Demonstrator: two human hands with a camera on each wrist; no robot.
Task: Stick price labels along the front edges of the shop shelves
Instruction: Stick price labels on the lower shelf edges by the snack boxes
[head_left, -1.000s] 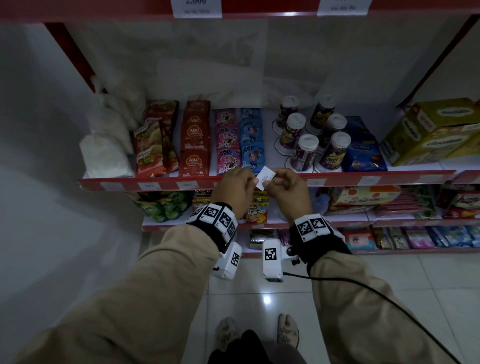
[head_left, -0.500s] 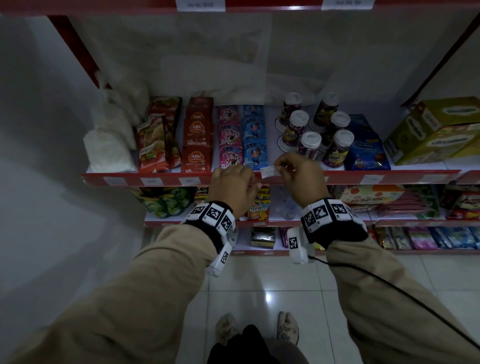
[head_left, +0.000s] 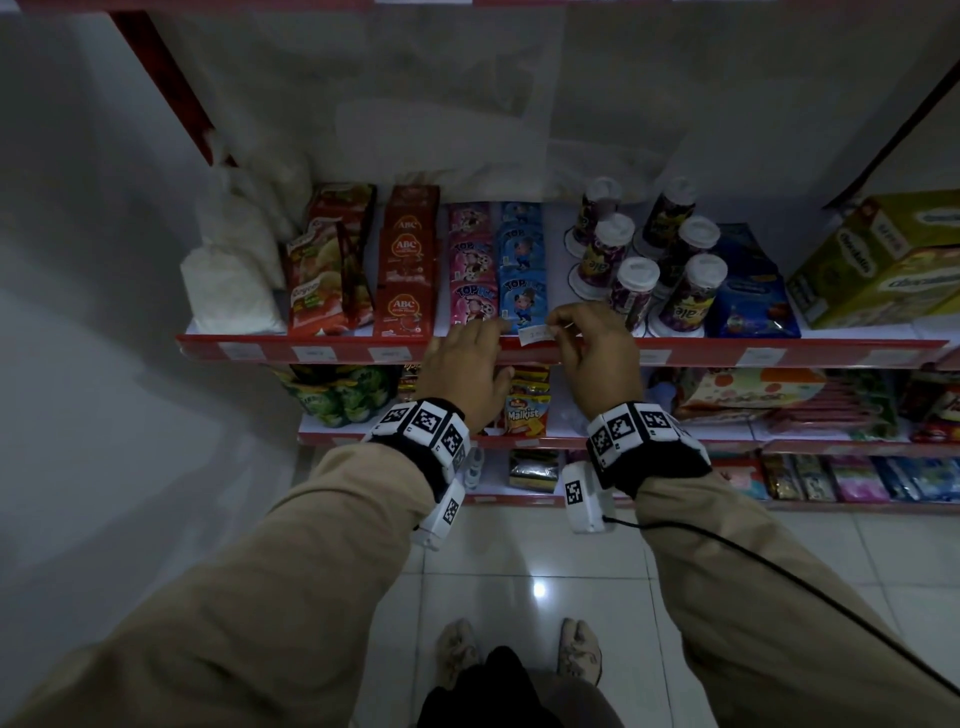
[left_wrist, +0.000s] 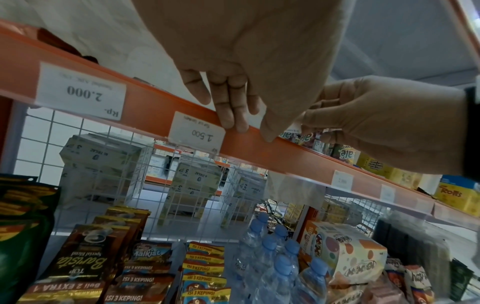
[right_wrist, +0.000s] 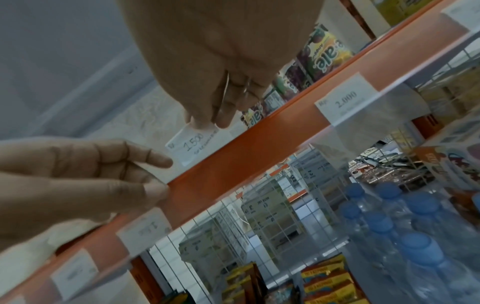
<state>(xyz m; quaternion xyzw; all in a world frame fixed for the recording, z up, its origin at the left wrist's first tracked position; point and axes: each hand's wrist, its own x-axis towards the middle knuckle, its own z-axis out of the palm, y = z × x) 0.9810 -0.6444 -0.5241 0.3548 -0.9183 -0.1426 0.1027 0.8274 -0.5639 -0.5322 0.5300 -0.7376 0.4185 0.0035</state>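
A: What is being handled?

B: A price label (head_left: 537, 335) marked 1.500 is pinched at its top edge by the fingers of the right hand (head_left: 597, 353) and held against the top of the red shelf edge (head_left: 701, 347), in front of the blue sachets (head_left: 522, 296) at 12 o'clock.

A: And the left hand (head_left: 467, 369)?

B: It is laid on the strip at 9 o'clock of the label, fingers straight; nothing is gripped.

A: How much is done?

B: Several labels (head_left: 311, 354) are already fixed along the strip towards 9 o'clock and 3 o'clock. This one is judged not yet seated. The spot under the pink sachets (head_left: 472, 306) is hidden by the left hand.
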